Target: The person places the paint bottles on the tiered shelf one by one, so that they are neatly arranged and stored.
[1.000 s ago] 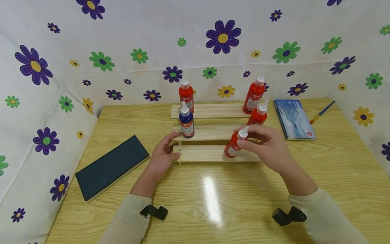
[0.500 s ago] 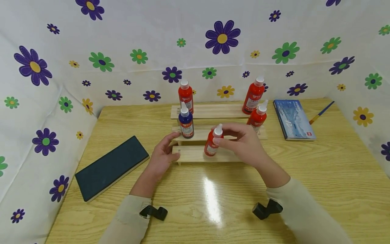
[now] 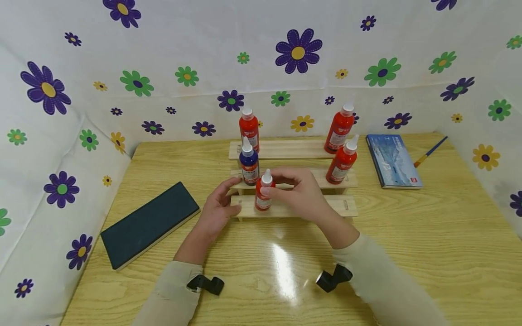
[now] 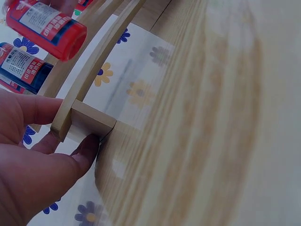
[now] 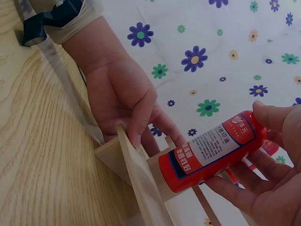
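A small stepped wooden rack (image 3: 330, 204) with three tiers stands on the table. My right hand (image 3: 303, 194) holds a red ink bottle (image 3: 263, 201) between thumb and fingers, nozzle up, close over the left part of the lowest tier. In the right wrist view the bottle's printed label (image 5: 211, 146) faces the camera. My left hand (image 3: 216, 208) grips the left end of that tier, the thumb (image 4: 87, 150) against its end support. Just behind the held bottle, a dark blue bottle (image 3: 249, 168) stands on the left of the middle tier.
A red bottle (image 3: 341, 166) stands at the middle tier's right. Two more, a left red bottle (image 3: 249, 130) and a right red bottle (image 3: 339, 131), stand on the top tier. A dark box (image 3: 151, 225) lies left; a blue box (image 3: 394, 160) and a paintbrush (image 3: 430, 151) lie right.
My right hand has carried the red bottle leftward along the lowest tier, from its right part to its left part. My left hand has stayed on the rack's left end.
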`<state>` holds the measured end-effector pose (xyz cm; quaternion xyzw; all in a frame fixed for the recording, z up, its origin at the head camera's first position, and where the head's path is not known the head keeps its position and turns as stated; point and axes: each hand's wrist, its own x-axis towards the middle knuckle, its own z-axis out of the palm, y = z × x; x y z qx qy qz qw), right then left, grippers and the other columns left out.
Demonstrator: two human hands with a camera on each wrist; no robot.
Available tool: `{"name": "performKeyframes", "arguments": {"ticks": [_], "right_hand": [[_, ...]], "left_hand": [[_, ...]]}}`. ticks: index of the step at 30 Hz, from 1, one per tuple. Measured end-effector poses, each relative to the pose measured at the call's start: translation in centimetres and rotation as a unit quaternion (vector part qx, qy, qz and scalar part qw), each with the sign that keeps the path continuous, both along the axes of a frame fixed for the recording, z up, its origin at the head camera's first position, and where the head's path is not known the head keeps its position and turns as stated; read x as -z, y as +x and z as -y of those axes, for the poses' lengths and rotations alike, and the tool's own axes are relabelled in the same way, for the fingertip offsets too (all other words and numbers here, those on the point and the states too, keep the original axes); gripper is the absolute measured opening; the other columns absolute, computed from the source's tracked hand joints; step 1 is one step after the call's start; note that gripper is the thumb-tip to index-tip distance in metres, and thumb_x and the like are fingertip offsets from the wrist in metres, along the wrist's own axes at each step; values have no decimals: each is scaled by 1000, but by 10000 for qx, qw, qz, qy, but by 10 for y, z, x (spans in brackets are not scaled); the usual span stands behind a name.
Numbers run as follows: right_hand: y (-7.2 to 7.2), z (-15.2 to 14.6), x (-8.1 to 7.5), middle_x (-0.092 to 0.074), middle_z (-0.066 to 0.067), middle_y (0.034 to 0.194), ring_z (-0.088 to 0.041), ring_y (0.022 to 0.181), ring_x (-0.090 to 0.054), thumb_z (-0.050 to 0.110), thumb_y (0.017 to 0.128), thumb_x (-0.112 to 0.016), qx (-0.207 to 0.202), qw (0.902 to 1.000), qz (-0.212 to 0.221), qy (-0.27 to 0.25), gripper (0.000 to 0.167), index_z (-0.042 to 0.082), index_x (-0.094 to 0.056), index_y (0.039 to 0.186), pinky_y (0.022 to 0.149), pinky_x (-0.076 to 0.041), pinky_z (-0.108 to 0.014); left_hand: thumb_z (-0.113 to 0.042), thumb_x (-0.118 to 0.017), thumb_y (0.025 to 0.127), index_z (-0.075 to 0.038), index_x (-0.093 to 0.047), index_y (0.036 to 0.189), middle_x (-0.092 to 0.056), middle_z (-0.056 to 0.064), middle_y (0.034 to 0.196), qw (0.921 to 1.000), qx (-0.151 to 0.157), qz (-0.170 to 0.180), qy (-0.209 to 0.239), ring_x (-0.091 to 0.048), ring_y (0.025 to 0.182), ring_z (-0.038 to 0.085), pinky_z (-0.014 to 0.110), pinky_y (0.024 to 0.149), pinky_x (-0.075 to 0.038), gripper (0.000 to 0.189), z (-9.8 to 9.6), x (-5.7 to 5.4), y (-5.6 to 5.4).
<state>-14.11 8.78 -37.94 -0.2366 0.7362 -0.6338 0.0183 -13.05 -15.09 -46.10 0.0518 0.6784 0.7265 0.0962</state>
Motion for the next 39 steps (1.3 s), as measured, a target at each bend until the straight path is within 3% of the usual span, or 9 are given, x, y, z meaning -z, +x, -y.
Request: {"name": "performKeyframes", "arguments": {"ticks": [7,16,23,31,39], "right_hand": [[4,15,5,-71,-5,112,-22,101,-67,6,85,-80,5,9997,236,-34,29,2,-75,114,89,-52,-47],[4,27,13,-71,-8,112,-22,99,-67,4,86,-79,-77,9999,6,-103,30,-3,-73,114,86,-53,-43],[5,31,14,-70,-9,115,-25,101,-67,4,88,-77,-91,9997,-233,-42,31,-3,-72,117,84,-54,-45],[6,34,17,-69,-7,113,-28,101,-67,6,86,-80,77,9994,-312,-117,30,3,-74,115,81,-55,-45],[10,32,16,-69,0,111,-21,97,-68,10,83,-84,237,9990,-362,-68,33,8,-74,114,79,-56,-40]], "left_hand": [[22,-54,87,-11,-47,148,-38,4,154,10000,9,41,-16,-45,130,36,37,92,-48,69,0,-2,0],[20,-55,88,-13,-47,147,-38,1,153,10000,52,62,-33,-46,130,35,45,100,-43,69,0,-3,0],[19,-55,88,-13,-47,147,-39,2,151,10000,80,8,-2,-45,130,35,42,97,-44,68,1,-3,0],[19,-56,88,-12,-47,147,-40,3,151,9999,82,-75,-4,-45,130,35,46,100,-41,67,1,-2,0],[20,-56,88,-14,-48,147,-40,2,151,9998,12,-126,-170,-46,130,35,50,108,-34,68,0,-2,0]]}}
